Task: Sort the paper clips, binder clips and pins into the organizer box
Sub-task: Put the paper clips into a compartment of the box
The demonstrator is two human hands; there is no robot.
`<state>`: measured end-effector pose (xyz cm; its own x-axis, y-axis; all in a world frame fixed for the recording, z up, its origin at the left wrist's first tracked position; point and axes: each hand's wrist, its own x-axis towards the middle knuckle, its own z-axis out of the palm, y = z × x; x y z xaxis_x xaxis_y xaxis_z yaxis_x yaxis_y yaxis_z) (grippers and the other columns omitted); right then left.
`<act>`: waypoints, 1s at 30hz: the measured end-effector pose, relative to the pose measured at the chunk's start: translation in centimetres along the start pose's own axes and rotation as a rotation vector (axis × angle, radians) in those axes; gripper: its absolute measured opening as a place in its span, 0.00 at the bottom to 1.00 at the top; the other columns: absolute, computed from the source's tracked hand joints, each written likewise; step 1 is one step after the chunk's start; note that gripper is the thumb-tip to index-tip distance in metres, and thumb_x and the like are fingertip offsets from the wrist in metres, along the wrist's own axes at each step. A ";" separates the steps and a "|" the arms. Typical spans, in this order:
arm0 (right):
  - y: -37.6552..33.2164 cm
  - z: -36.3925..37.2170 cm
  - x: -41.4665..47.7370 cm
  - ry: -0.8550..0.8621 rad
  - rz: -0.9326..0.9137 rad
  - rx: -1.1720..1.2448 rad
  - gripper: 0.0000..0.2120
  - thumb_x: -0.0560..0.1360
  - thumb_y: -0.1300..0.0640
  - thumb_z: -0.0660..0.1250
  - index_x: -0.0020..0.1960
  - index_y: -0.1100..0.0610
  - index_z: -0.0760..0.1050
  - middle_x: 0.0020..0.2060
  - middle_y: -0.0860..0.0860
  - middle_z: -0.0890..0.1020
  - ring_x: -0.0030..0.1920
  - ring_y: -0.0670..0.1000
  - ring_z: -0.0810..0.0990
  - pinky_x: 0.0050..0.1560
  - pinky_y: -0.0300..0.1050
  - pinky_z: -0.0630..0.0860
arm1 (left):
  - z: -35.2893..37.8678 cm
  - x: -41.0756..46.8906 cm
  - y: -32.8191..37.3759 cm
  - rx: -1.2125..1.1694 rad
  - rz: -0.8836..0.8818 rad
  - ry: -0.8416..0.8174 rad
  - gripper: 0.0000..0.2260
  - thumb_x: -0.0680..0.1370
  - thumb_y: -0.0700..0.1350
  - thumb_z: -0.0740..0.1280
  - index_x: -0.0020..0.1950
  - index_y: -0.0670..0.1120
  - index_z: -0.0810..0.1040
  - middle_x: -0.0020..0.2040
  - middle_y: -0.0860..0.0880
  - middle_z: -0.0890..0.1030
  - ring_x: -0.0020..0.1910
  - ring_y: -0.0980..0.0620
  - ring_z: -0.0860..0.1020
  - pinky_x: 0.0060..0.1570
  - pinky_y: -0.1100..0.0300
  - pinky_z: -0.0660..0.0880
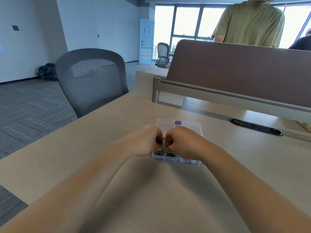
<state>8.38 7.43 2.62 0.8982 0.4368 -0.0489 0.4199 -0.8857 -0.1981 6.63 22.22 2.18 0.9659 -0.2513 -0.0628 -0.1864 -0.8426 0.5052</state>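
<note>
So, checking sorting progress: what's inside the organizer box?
Coloured clips show along the organizer box front and between left hand and right hand, which cover the rest.

Daylight pours in from the windows at the far right, which are blown out to near white. The desk is bright and evenly lit, with soft, faint shadows beside both forearms and a darker band under the partition. Motion blur smears the left hand and, less so, the right hand. What lies in the organizer box is perhaps too soft to tell apart. Wide-angle distortion bows the floor at the left and stretches the near forearms.
</note>
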 end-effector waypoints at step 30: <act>1.2 0.8 -0.2 0.020 0.006 0.029 0.06 0.74 0.55 0.70 0.49 0.52 0.85 0.44 0.53 0.84 0.43 0.56 0.83 0.45 0.52 0.83 | 0.6 0.1 -0.9 0.119 0.074 0.173 0.06 0.76 0.44 0.69 0.51 0.48 0.83 0.43 0.53 0.78 0.43 0.54 0.75 0.35 0.65 0.65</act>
<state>8.63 6.44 1.63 0.9033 0.4280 -0.0308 0.4109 -0.8833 -0.2257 6.80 22.65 1.21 0.9633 -0.2376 0.1246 -0.2679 -0.8779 0.3968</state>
